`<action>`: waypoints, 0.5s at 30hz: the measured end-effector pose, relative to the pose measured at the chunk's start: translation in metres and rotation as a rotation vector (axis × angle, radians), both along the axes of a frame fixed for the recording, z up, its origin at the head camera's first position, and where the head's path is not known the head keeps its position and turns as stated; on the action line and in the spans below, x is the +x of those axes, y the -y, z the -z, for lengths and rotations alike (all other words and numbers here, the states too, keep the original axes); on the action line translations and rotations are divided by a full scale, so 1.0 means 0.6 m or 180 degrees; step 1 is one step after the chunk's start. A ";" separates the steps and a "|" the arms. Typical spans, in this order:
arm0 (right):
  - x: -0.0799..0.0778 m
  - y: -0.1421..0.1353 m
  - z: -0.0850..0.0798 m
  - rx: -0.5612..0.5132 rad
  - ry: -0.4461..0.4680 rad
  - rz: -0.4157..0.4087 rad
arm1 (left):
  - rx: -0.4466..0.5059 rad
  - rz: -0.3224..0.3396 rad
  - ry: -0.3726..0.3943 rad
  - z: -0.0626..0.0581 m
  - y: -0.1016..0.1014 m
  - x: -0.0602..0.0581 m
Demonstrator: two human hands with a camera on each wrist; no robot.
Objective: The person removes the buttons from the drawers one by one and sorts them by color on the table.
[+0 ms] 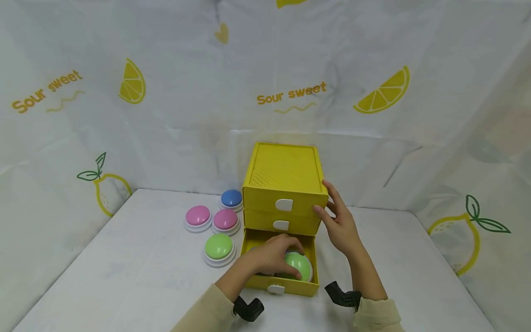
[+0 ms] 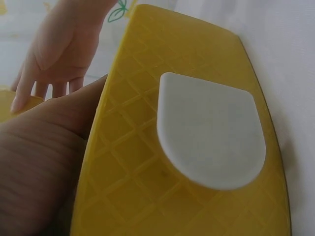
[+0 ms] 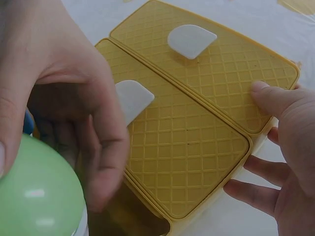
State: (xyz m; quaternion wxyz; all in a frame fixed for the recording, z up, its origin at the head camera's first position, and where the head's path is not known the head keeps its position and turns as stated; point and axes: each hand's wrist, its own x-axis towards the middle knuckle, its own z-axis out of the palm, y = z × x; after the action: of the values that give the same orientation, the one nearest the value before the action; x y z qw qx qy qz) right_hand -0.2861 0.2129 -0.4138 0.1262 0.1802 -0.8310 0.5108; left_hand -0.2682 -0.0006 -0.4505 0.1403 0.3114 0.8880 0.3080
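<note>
A yellow three-drawer box stands with its bottom drawer pulled out. Inside that drawer my left hand holds a green dome button with a white base, thumb and fingers on either side of the dome. Something blue lies partly hidden behind that hand in the right wrist view. My right hand grips the box's right front corner. Its thumb presses the top drawer front, while the other fingers rest along the side. In the left wrist view, the open drawer's white handle is close up.
Left of the box on the white table sit two pink dome buttons, a blue one and another green one. A white lemon-print curtain hangs behind the table.
</note>
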 end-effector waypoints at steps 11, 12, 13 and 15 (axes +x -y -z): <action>0.001 0.001 -0.001 -0.0014 -0.0003 -0.0024 | 0.0252 -0.0190 0.0112 -0.001 -0.002 0.009; 0.001 0.001 -0.001 -0.0007 -0.0004 -0.0018 | 0.0308 -0.0241 0.0102 -0.002 -0.001 0.011; 0.001 0.000 -0.001 -0.0007 -0.0005 -0.0016 | 0.0376 -0.0298 0.0084 -0.003 0.000 0.015; 0.001 0.000 -0.001 -0.0007 -0.0007 -0.0006 | 0.0549 -0.0450 0.0046 -0.007 0.002 0.023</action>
State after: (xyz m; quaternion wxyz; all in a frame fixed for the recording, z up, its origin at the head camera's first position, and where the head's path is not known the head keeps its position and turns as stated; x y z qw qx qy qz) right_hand -0.2857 0.2128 -0.4132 0.1268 0.1813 -0.8302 0.5117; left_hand -0.2546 -0.0020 -0.4463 0.0973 0.2567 0.8768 0.3947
